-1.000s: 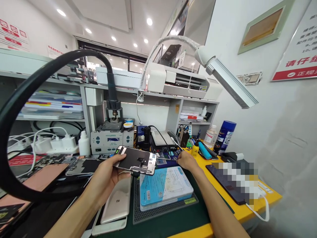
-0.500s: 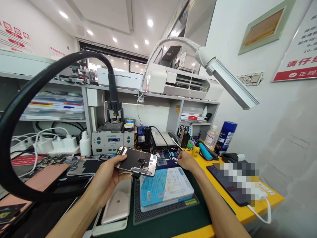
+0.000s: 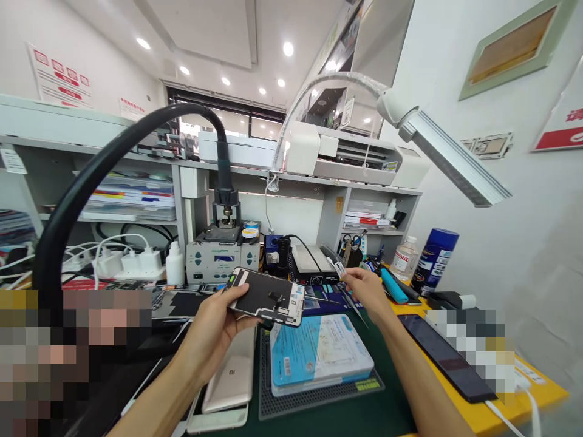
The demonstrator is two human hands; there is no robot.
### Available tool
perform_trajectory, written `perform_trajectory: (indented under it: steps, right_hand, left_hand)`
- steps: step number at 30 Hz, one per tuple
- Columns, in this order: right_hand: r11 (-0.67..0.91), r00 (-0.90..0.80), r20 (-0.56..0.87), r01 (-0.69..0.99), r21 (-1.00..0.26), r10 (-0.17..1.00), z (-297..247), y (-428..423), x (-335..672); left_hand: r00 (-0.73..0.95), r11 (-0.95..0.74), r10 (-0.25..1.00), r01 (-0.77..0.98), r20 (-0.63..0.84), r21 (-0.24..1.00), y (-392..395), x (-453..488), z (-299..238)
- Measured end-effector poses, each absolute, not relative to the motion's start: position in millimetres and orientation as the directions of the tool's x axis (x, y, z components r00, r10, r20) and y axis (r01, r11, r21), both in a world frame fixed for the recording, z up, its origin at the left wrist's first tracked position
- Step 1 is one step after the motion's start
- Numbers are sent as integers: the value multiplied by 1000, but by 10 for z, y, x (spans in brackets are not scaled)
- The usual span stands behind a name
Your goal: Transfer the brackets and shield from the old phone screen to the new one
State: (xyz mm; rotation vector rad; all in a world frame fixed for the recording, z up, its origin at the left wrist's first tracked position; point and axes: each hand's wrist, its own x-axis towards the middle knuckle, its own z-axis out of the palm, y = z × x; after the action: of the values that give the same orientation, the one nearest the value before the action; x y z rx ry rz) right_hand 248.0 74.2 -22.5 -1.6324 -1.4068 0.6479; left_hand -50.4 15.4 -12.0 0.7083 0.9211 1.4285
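My left hand (image 3: 228,309) grips a phone screen assembly (image 3: 268,295) by its left end, thumb on top and fingers beneath. Its dark back, metal plates and small flex cable face up, above a blue and white box (image 3: 321,352). At the rear of the mat, my right hand (image 3: 364,288) has thumb and fingers pinched on a slim white tool (image 3: 338,266), whose kind I cannot make out. Just below those fingers, thin metal tweezers (image 3: 357,308) point toward the front right. A gold phone (image 3: 231,370) lies under my left wrist.
A grey rework station (image 3: 223,261) with a black hose (image 3: 136,118) arching on the left stands behind. A dark phone (image 3: 446,358) with a white cable lies at right, before a blue spray can (image 3: 435,261). A lamp (image 3: 455,155) hangs above. The box rests on a grey mat (image 3: 282,406).
My right hand has risen slightly, and the white tool is now at its fingertips. The left hand still holds the screen assembly. The whole view has shifted, with the scene moving rightward.
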Motion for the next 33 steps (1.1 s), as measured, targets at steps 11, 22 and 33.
perform_trajectory:
  steps: [11, 22, 33]
  right_hand:
    - [271, -180, 256, 65, -960, 950, -16, 94, 1903]
    - [409, -147, 383, 263, -874, 912, -48, -57, 1778]
    - [453, -154, 426, 345, -822, 891, -4, -92, 1767]
  left_hand:
    - [-162, -95, 987, -490, 17, 866, 98, -467, -144]
    - [-259, -189, 964, -497, 63, 847, 63, -448, -147]
    - [-258, -194, 963, -475, 75, 858, -42, -398, -71]
